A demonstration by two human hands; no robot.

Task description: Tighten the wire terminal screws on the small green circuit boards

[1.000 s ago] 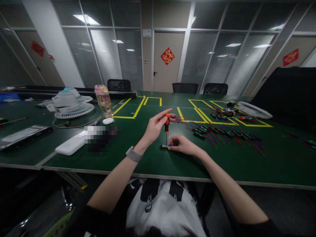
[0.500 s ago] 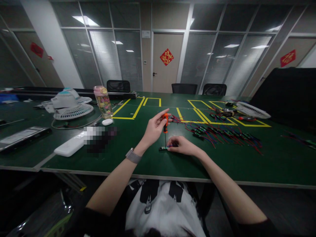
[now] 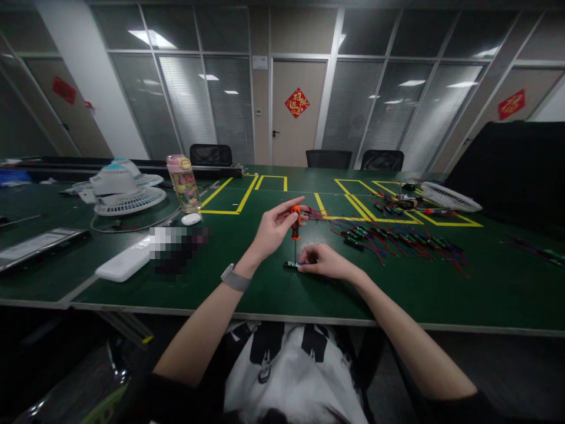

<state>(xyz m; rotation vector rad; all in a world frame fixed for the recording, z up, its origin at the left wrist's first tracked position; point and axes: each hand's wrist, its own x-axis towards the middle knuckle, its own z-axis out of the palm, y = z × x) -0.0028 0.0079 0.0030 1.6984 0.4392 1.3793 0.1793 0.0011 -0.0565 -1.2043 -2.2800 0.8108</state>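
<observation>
My left hand (image 3: 277, 228) is closed around the orange and black handle of a screwdriver (image 3: 296, 227), its index finger stretched along the top. The screwdriver stands upright, its thin shaft reaching down to a small green circuit board (image 3: 291, 265) on the table. Whether the tip sits in a screw is too small to tell. My right hand (image 3: 324, 260) pinches the right end of that board between thumb and fingers, holding it at the tabletop. Some wires show by the right fingers, partly hidden by them.
Several similar boards with red and blue wires (image 3: 404, 238) lie to the right on the green table (image 3: 256, 294). White fans (image 3: 128, 191), a pink-lidded bottle (image 3: 184, 185), a white oblong device (image 3: 128, 259) and a small white case (image 3: 191, 219) stand or lie left. Yellow tape (image 3: 220, 212) marks rectangles.
Very little differs. The screwdriver's handle has dipped slightly in my left hand, and its tip stays over the board. My right hand keeps its grip on the board.
</observation>
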